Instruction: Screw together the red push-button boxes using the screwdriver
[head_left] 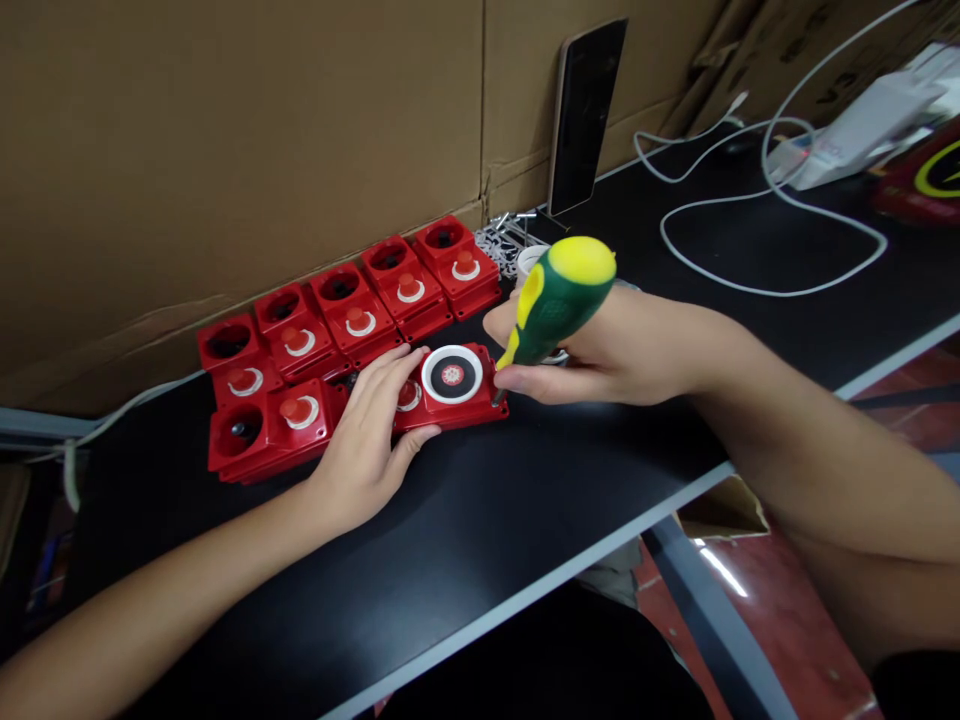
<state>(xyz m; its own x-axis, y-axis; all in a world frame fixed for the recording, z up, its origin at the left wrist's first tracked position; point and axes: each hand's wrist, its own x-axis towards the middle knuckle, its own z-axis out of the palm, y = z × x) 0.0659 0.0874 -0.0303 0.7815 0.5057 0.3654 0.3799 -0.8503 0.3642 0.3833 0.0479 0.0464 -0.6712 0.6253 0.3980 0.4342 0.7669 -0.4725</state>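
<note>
My left hand (364, 440) lies over the left part of a red plastic box (450, 415), its thumb on the near side and fingers on the far side, holding it on the table. A white ring with a black disc (452, 376) and a red-and-white emblem sits in the box's right half. A red knob with a white arc shows partly beside my fingers. My right hand (622, 350) grips a green-and-yellow screwdriver (562, 300), tilted, its shaft pointing down at the box's right corner. The tip's contact with a screw is too small to make out.
Several similar red boxes (352, 300) with round openings stand behind, and another (262, 435) lies at left. Loose screws (510, 235) and white rings (529, 262) sit behind my right hand. A phone (587, 115) leans on cardboard (300, 130). White cable (780, 292) curls at right.
</note>
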